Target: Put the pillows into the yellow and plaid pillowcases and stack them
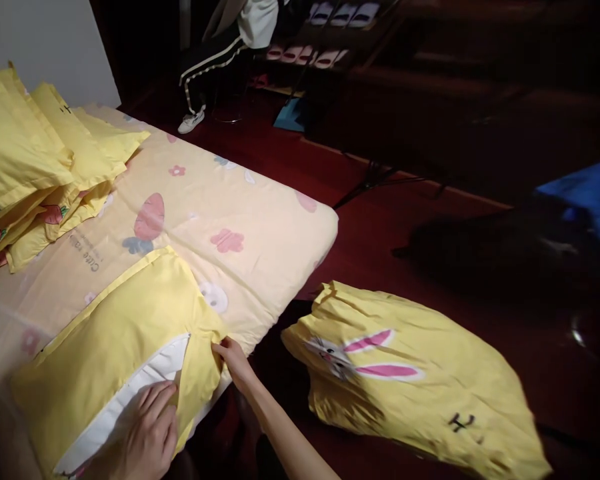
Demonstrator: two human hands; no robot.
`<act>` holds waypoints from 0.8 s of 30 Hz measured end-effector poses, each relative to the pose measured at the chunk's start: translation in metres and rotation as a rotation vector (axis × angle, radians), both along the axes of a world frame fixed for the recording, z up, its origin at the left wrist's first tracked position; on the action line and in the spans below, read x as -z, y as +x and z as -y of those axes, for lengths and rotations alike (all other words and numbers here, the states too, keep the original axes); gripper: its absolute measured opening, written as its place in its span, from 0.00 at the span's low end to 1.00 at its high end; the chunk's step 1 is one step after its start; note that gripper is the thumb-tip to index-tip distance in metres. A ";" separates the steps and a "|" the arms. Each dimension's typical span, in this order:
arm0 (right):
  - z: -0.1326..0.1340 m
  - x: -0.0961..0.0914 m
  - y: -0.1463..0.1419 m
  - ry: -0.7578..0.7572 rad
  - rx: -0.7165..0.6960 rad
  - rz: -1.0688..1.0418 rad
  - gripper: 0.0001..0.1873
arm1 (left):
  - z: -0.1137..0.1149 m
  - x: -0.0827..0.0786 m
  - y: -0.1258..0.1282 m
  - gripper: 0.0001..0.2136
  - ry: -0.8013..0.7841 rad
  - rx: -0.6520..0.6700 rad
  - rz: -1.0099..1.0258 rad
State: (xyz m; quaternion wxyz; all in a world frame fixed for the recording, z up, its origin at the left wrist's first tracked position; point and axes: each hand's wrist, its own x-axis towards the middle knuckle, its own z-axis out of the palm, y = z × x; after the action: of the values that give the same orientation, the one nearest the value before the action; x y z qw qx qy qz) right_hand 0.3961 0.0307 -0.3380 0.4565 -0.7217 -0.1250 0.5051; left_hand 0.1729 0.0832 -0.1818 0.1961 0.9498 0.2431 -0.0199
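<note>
A yellow pillowcase (130,313) lies at the near edge of the bed. Through its long slit shows a white pillow (105,417) inside. My left hand (153,427) rests at this slit, its fingers curled and close together against the white pillow; the fingertips are partly hidden by the case's edge. At the right corner of the pillowcase, my right hand (231,358) pinches the yellow fabric between thumb and fingers.
Several yellow pillowcases (87,150) are heaped on the patterned mattress (260,213). A yellow pillow with a rabbit print (430,373) is at right, below bed height. Beyond, a person's leg (205,67), slipper shelves (325,40) and a blue dustpan (291,115) appear.
</note>
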 end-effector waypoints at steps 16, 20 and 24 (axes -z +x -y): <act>0.053 -0.024 0.050 -0.055 -0.112 0.490 0.09 | -0.085 0.093 -0.019 0.41 0.354 -0.330 -0.148; 0.059 -0.014 0.053 0.068 0.221 0.058 0.14 | -0.081 0.081 -0.015 0.40 0.389 -0.312 -0.126; 0.059 -0.008 0.042 0.163 0.434 -0.420 0.21 | -0.054 0.069 -0.007 0.27 0.519 -0.125 0.045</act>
State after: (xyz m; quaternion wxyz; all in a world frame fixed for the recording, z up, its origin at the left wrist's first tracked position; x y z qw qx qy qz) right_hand 0.4376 -0.0287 -0.3302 0.6261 -0.5723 0.0890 0.5221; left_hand 0.1661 0.1371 -0.2510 -0.0478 0.9517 0.2936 0.0764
